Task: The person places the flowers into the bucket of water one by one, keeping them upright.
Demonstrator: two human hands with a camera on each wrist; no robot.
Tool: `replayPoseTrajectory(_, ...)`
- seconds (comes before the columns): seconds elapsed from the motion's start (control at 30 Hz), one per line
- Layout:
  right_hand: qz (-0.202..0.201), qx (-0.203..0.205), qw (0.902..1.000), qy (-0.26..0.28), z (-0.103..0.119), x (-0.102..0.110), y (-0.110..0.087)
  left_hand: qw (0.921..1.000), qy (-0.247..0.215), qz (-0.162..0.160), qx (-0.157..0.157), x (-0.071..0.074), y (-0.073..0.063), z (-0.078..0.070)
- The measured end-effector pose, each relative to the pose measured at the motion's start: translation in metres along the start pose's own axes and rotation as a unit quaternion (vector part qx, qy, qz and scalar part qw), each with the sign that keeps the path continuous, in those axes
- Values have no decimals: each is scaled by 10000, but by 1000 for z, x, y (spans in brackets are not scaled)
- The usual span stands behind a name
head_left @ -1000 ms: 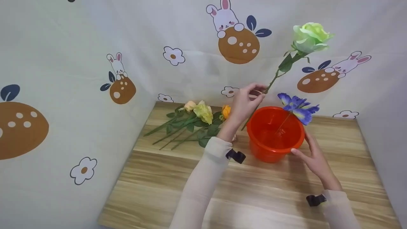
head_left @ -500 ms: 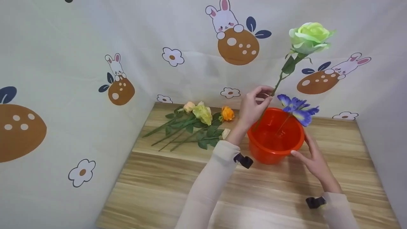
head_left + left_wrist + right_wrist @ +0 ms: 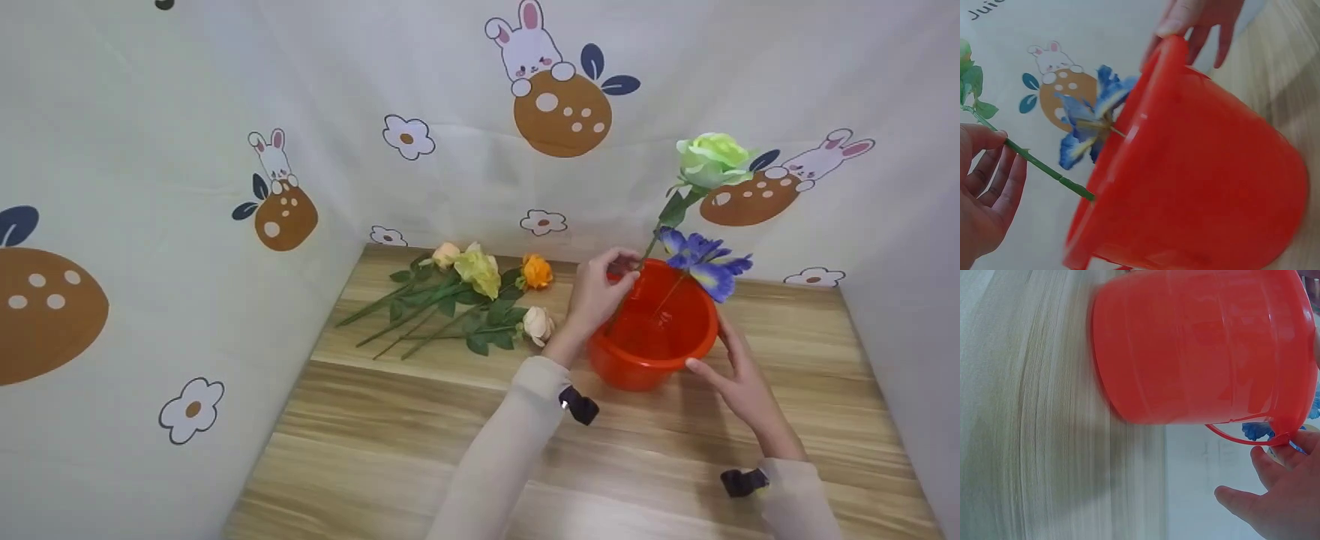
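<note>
My left hand (image 3: 596, 292) pinches the green stem of an artificial pale green rose (image 3: 712, 161) between thumb and fingertips. The bloom leans up and to the right, and the lower stem (image 3: 1053, 173) passes behind the rim into a red plastic bucket (image 3: 634, 377). My right hand (image 3: 750, 394) holds the bucket's right side, thumb on the rim and fingers along the outside by its thin handle (image 3: 1235, 439). A purple-blue iris (image 3: 709, 264) stands in the bucket, leaning on its back right rim.
Left of the bucket, several flowers lie on the wooden table (image 3: 360, 427): a yellow bloom (image 3: 478, 271), an orange rose (image 3: 536, 271), a cream rose (image 3: 538, 325) and a peach bud (image 3: 445, 256). A printed cloth wall (image 3: 465, 180) stands behind and at both sides.
My left hand moved right, then down, carrying the green rose lower, with its stem end now inside the bucket. The cream rose has come into view. My right hand stays on the bucket.
</note>
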State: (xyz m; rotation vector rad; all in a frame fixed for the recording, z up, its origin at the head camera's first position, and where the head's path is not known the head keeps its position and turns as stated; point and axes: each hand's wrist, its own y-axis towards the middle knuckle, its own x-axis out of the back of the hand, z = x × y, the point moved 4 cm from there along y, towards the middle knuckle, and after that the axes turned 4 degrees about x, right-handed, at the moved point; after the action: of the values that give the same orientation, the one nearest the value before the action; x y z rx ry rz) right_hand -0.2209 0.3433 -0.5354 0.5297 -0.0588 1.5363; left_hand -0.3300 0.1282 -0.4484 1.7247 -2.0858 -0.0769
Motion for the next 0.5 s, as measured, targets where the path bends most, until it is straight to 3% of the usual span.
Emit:
replayPoseTrajectory(0.27, 38, -66, 10000, 28, -3, -2, 0, 9977, 492, 149, 432, -12, -7, 27)
replayPoseTrajectory(0.5, 25, -205, 9997, -141, -5, -1, 1, 9928, 1023, 309, 543, -17, -7, 33)
